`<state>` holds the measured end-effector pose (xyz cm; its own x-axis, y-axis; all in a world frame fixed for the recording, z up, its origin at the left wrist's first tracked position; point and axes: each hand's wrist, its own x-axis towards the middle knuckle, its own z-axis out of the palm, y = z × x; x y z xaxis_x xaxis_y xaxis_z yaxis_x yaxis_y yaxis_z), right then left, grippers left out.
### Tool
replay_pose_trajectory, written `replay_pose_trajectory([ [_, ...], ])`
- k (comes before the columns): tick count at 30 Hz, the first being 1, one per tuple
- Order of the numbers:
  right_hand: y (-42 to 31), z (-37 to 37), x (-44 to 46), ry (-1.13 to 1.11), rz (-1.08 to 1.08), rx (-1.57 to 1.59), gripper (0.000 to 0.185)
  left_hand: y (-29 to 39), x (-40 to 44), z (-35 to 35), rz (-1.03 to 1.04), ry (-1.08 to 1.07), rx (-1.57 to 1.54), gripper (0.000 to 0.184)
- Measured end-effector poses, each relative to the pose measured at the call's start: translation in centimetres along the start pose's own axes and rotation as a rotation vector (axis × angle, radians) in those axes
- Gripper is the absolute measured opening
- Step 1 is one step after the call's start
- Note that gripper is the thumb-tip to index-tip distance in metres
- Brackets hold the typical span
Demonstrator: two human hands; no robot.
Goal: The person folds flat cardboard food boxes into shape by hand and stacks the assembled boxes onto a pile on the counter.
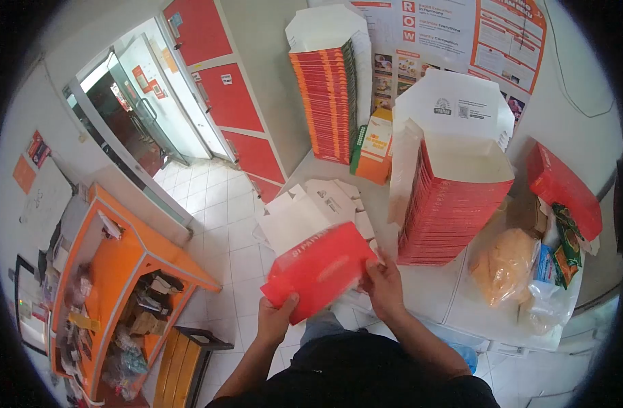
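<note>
In front of my body I hold a red cardboard food box (325, 268) with white lettering, tilted over the floor. My left hand (277, 318) grips its lower left corner, thumb on the red face. My right hand (384, 285) pinches the right end between thumb and fingers. A white inner flap (294, 221) rises behind the red panel; whether the box is fully folded I cannot tell. More white cardboard pieces (335, 197) lie just behind it at the table edge. Right of my hands stands a tall stack of nested red boxes (454, 204).
Another tall box stack (325, 102) stands at the back beside an orange-and-green carton (376, 146). On the right are a bag of orange-coloured contents (505, 265), green packets (566, 248) and a red box (563, 190). An orange shelf (131, 251) and wooden bench (178, 367) are left.
</note>
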<state>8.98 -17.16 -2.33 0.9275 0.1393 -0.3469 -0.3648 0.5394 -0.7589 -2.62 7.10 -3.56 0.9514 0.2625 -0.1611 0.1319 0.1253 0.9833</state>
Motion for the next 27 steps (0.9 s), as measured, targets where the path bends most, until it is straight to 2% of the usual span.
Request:
replay_pose_trajectory([
  [1, 0.5, 0.8, -0.7, -0.093, -0.258, -0.225, 0.053, 0.2, 0.3, 1.0, 0.067, 0.056, -0.130, 0.042],
  [3, 0.9, 2.1, -2.4, -0.281, -0.786, -0.668, 0.053, 3.1, -0.1, 3.0, -0.025, 0.101, -0.434, 0.040],
  [4, 0.9, 2.3, -2.5, -0.465, -0.920, -0.812, 0.052, 4.7, -0.6, 3.8, -0.076, 0.121, -0.584, 0.038],
  [6, 0.9, 2.3, -2.7, -0.843, -1.169, -1.092, 0.052, 7.2, -1.0, 5.1, -0.149, 0.089, -0.615, 0.030],
  [7, 1.2, 2.3, -2.4, -0.802, -1.221, -0.998, 0.041, 7.9, -1.1, 5.5, -0.186, 0.073, -0.629, 0.026],
  [10, 0.1, 3.2, -2.7, -0.653, -1.172, -0.770, 0.031, 8.2, -0.9, 6.4, -0.190, 0.080, -0.649, 0.029],
  [13, -1.4, 5.1, -4.3, -0.470, -0.798, -0.609, 0.020, 5.7, -0.3, 7.1, 0.062, 0.098, -0.257, 0.019],
  [16, -3.7, 4.8, -3.0, -0.699, -1.187, -0.972, 0.018, 5.1, 0.6, 7.0, 0.132, 0.119, -0.274, 0.016],
  [17, -4.1, 4.5, -3.2, -0.759, -1.165, -1.019, 0.017, 5.6, 0.7, 7.2, 0.115, 0.080, -0.424, 0.017],
  [19, -4.6, 4.2, -3.6, -0.882, -1.113, -1.106, 0.015, 4.7, 0.8, 7.2, 0.057, 0.050, -0.443, 0.017],
  [21, -3.7, 3.9, -3.3, -0.723, -1.113, -1.099, 0.018, 3.4, 0.8, 7.4, 0.000, -0.011, -0.470, 0.017],
  [22, -3.1, 3.6, -3.0, -0.643, -1.113, -1.096, 0.019, 3.3, 0.6, 7.7, 0.017, -0.006, -0.383, 0.017],
  [25, -1.1, 2.4, -1.9, -0.647, -1.119, -1.117, 0.032, 6.0, -0.8, 9.8, 0.111, 0.024, -0.108, 0.018],
  [27, -2.6, 2.1, -2.4, -0.676, -0.929, -1.166, 0.043, 6.3, 0.4, 7.4, 0.101, -0.261, 0.347, 0.017],
])
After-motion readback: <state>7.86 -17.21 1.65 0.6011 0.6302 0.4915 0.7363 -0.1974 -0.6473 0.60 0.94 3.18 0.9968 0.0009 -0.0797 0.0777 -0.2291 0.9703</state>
